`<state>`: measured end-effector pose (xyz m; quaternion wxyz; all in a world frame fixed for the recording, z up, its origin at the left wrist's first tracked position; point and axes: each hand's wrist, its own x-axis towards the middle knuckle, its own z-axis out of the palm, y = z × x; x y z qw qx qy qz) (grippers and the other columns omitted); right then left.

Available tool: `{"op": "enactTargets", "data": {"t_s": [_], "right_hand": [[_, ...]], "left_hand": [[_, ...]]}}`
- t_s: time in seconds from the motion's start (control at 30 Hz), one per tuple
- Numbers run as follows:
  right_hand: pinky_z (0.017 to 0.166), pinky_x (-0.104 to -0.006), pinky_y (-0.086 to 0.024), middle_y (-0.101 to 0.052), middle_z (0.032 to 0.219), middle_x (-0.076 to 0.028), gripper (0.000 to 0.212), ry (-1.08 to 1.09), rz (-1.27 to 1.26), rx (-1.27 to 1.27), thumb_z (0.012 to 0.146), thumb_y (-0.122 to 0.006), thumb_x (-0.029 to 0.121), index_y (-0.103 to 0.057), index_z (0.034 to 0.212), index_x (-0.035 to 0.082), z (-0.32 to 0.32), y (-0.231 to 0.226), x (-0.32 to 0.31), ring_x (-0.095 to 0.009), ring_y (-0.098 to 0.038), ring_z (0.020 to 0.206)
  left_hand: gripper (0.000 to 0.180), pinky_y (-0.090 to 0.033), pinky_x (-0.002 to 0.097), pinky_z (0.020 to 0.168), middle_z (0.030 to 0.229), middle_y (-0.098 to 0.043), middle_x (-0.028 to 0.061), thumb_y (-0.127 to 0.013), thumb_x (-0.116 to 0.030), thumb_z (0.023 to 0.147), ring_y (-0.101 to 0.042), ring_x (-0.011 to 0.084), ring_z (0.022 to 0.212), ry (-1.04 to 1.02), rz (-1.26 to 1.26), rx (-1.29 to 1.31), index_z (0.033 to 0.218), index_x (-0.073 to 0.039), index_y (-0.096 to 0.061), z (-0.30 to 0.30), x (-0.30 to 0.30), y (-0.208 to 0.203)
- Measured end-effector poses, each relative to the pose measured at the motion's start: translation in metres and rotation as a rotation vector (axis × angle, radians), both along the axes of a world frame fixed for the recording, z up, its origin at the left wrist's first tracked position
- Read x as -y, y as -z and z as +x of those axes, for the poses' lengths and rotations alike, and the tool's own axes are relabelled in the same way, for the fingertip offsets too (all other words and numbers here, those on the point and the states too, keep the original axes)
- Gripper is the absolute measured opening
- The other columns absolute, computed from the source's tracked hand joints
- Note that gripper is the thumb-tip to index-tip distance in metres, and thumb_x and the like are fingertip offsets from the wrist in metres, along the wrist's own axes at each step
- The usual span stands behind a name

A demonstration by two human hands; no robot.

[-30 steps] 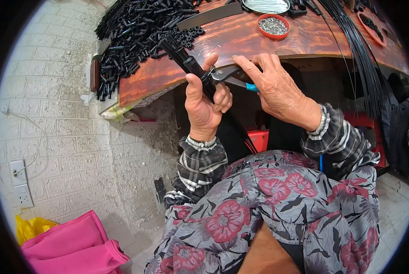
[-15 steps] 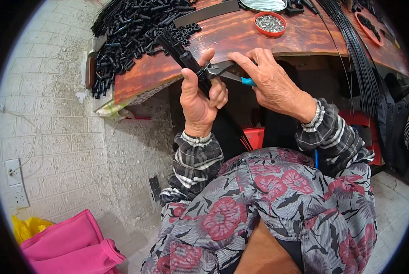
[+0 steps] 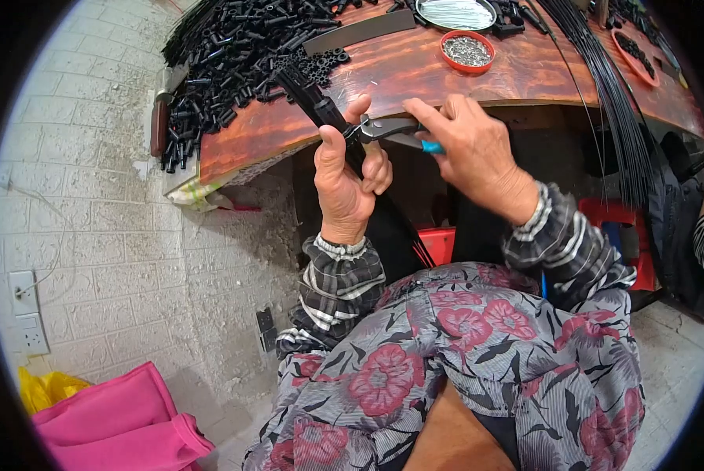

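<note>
Against the frame a second ago: little changed. Right hand (image 3: 477, 153) keeps its grip, but its wrist and checked cuff (image 3: 542, 216) sit slightly further in toward the left. Left hand (image 3: 344, 192) much as before. At the right rim, more of another person's striped sleeve (image 3: 703, 239) shows now.

Materials. Black bundle (image 3: 324, 110): slim, smooth strands, thicker dark fittings near the upper end; slants from the table edge down through the left hand toward the lap. Pliers (image 3: 391, 125): metal head, dark handle, blue at one grip. Table (image 3: 415, 71): reddish-brown wood, streaky grain, curved edge. On it, a heap of short black tubes (image 3: 234, 47), a flat dull metal strip (image 3: 360, 31), a red round dish (image 3: 468, 72) full of small silvery bits, and long black strands (image 3: 603, 86) hanging over the edge. Wall (image 3: 93, 180): whitish, brick-patterned, scuffed. Garment (image 3: 383, 381): grey, finely striped, large pink-red flowers.

Fingers. Left: thumb raised, index extended and apart from it; the other fingers curled close around the bundle. Right: fingers wrapped over the pliers' handles, index reaching forward along the top. Pliers' head meets the bundle just by the left index; whether its jaws bite anything, cannot tell
</note>
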<state>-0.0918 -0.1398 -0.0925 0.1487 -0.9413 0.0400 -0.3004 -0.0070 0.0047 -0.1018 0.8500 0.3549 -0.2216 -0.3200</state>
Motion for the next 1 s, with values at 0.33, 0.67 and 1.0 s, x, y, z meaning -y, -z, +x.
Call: {"op": "enactTargets", "data": {"t_s": [0.33, 0.67, 1.0], "right_hand": [[0.050, -0.0305, -0.044, -0.055, 0.067, -0.008, 0.042, -0.666, -0.146, -0.202, 0.059, -0.071, 0.009, -0.056, 0.098, 0.005, 0.020, -0.058, 0.065, -0.021, -0.057, 0.059], [0.049, -0.0358, -0.042, -0.050, 0.060, -0.013, 0.046, -0.543, 0.267, -0.921, 0.055, -0.059, 0.009, -0.047, 0.098, -0.003, -0.005, -0.083, 0.050, -0.027, -0.053, 0.055], [0.035, -0.0197, -0.037, -0.050, 0.052, -0.003, 0.038, -0.622, 1.145, -1.253, 0.068, -0.063, 0.017, -0.052, 0.094, -0.007, -0.021, -0.069, 0.050, -0.009, -0.048, 0.038]], "left_hand": [[0.077, -0.024, 0.0202, 0.034, 0.050, -0.040, -0.0016, -0.053, -0.054, 0.077, -0.029, 0.0053, 0.035, -0.033, -0.063, 0.066, 0.129, -0.003, -0.027, -0.011, -0.001, 0.000], [0.038, -0.023, 0.0211, 0.034, 0.046, -0.035, -0.0032, -0.059, -0.007, 0.078, -0.029, 0.0051, 0.035, 0.018, 0.000, 0.062, 0.112, 0.006, -0.046, -0.024, 0.003, -0.011], [0.050, -0.025, 0.0198, 0.034, 0.052, -0.040, -0.0021, -0.065, -0.007, 0.071, -0.033, 0.0046, 0.037, 0.030, -0.083, 0.063, 0.115, 0.006, -0.045, -0.029, 0.004, -0.009]]}}
